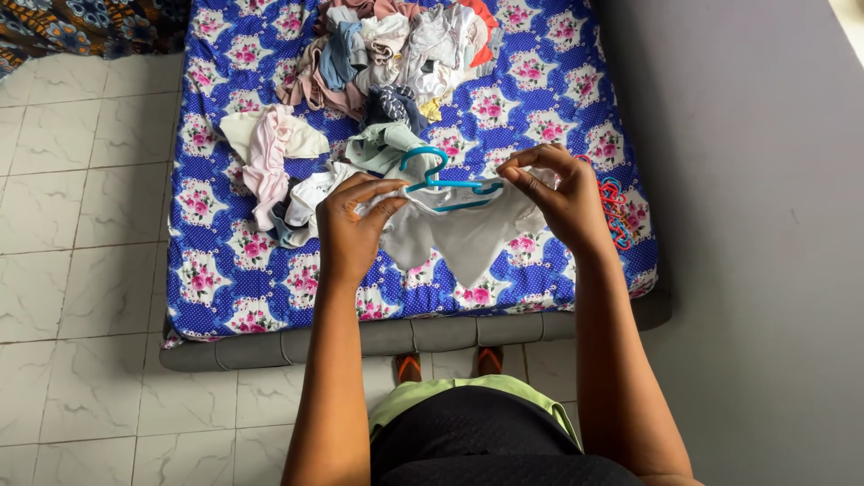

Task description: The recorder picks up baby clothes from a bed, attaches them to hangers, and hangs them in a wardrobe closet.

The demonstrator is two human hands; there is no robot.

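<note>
Over the bed [216, 270], a white garment [459, 229] on a teal hanger [441, 183] is held between both hands, long axis left-right; left hand [355, 225] and right hand [558, 193] fingers are pinched on its shoulders.

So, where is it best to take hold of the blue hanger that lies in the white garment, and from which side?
Probably the hook of the hanger: it sticks out bare above the white garment, while cloth covers both arm ends, pinched there by the left hand and right hand. Come from the far side, by the clothes pile, with fingers closing across the hook.
</note>
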